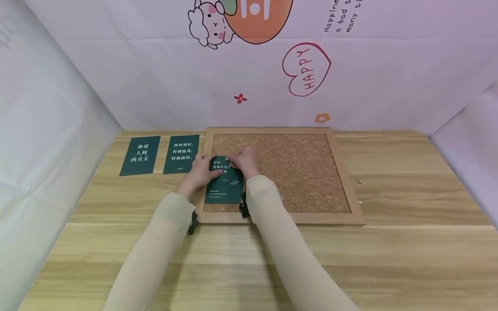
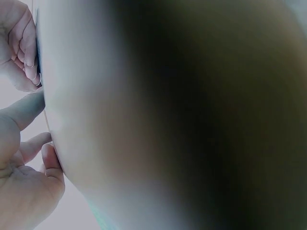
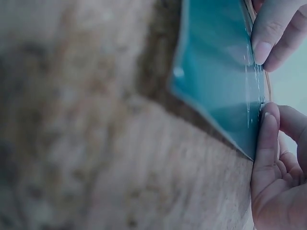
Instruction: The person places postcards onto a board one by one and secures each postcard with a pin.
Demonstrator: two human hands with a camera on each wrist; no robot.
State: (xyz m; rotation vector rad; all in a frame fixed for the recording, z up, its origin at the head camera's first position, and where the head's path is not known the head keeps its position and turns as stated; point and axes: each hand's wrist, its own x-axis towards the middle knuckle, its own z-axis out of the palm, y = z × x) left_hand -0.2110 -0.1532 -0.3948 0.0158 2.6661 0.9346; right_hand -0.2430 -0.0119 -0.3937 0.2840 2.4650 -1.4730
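Observation:
A dark green card [image 1: 223,190] with white lettering lies on the left part of a cork board [image 1: 303,172]. My left hand [image 1: 201,171] rests at the card's upper left edge, its thumb extended over the printed face. At the card's top edge, my right hand [image 1: 246,161] pinches a small pale push pin [image 1: 227,158] between thumb and forefinger. The pin is mostly hidden by the fingertips. In the right wrist view the near corner of the card [image 3: 216,67] stands slightly off the cork, and both hands meet its far side.
Two more green cards lie left of the board, one at the far left [image 1: 140,155] and one beside the frame [image 1: 181,153]. Small shiny pins [image 1: 359,182] lie on the wooden table [image 1: 408,259] to the right. A white printed cloth [image 1: 155,86] hangs behind.

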